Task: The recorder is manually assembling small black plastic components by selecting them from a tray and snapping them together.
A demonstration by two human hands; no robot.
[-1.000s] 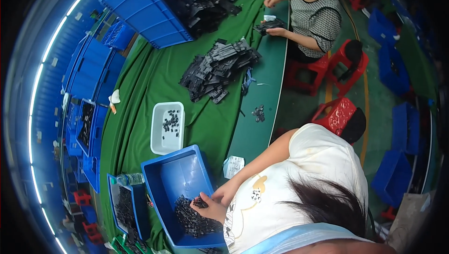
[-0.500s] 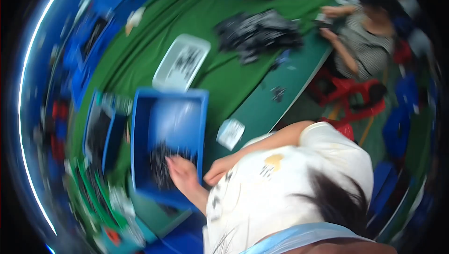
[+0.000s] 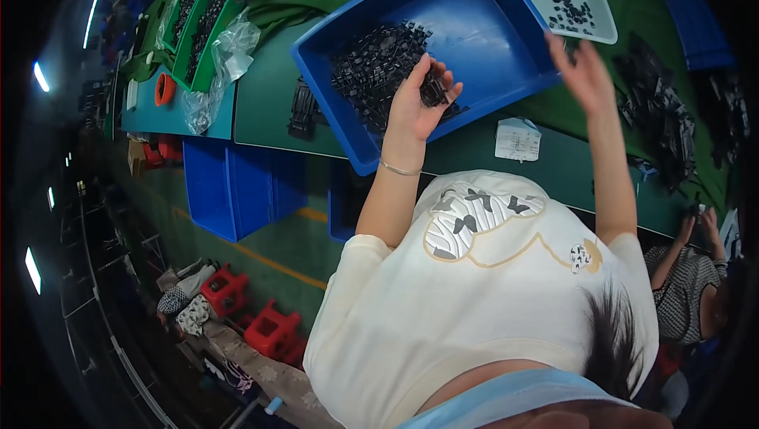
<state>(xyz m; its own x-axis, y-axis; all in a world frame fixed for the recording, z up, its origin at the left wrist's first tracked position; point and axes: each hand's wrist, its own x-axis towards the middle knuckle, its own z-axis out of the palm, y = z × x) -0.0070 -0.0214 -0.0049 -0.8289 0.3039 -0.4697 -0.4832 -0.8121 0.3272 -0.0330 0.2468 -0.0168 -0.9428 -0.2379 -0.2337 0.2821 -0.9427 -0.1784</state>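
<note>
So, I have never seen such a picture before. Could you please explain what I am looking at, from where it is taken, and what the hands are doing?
No machine here: a person works with bare hands. A wide fisheye camera on the person's head looks down, so straight edges bend. The left hand is cupped around small black plastic parts, over a blue bin holding more of them. The right hand is open and blurred, near a white tray with a few black pieces. Both stand on a green table. Another person sits at the right edge.
</note>
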